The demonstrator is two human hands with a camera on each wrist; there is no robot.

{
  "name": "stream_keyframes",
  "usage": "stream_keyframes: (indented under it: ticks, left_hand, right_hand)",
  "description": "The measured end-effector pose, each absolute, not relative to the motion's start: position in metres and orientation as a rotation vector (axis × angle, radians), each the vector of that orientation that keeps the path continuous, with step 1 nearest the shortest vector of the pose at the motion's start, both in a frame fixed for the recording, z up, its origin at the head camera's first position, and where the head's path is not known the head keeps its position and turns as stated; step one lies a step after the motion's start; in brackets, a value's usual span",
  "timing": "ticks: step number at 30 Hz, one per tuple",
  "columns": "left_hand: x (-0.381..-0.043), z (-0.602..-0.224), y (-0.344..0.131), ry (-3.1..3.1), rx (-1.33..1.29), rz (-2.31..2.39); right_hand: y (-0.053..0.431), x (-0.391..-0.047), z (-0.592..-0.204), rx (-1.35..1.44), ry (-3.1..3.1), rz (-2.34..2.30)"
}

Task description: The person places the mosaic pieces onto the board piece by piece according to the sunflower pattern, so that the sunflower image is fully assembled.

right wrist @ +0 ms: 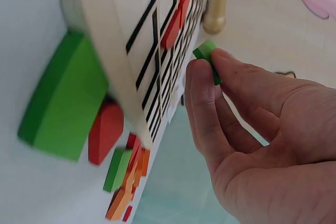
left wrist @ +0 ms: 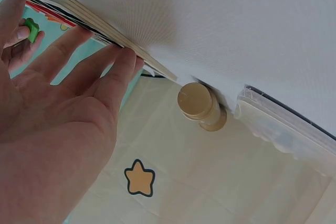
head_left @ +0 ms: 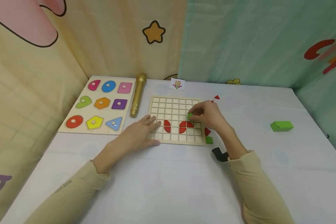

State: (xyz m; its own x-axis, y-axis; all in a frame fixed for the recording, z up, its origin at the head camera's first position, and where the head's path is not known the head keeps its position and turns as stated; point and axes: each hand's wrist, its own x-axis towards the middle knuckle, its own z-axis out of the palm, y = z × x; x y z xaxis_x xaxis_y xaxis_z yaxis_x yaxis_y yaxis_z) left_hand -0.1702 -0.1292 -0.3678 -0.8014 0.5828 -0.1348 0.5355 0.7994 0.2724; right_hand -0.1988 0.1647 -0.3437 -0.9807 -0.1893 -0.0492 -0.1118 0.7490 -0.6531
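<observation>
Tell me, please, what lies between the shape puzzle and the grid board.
The head view shows a gold stick between them, with part of the left hand nearer the camera.

The beige cloth left sleeve (head_left: 72,199) bears small dark lettering (head_left: 63,186) along its outer side; the beige cloth right sleeve (head_left: 261,189) ends in a creased cuff (head_left: 244,161).

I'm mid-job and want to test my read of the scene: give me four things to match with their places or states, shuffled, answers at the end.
1. Right hand
2. Gold rod
3. Left hand
4. Picture card

A. Beyond the grid board, near the curtain
B. Pinching a small green piece
C. Touching the grid board
D. Between the shape puzzle and grid board

Pairs: 1-B, 2-D, 3-C, 4-A
</observation>
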Motion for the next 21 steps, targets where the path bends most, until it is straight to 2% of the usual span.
stream_keyframes:
  ticks: [11, 21]
  left_hand:
    - [-0.169, -0.369, -0.13, 2.785, 0.871, 0.305]
    - [-0.168, -0.366, -0.128, 2.788, 0.868, 0.316]
  right_hand:
    - [0.124, -0.204, -0.352, -0.423, 2.824, -1.06]
    - [0.118, -0.204, -0.361, -0.44, 2.859, -0.972]
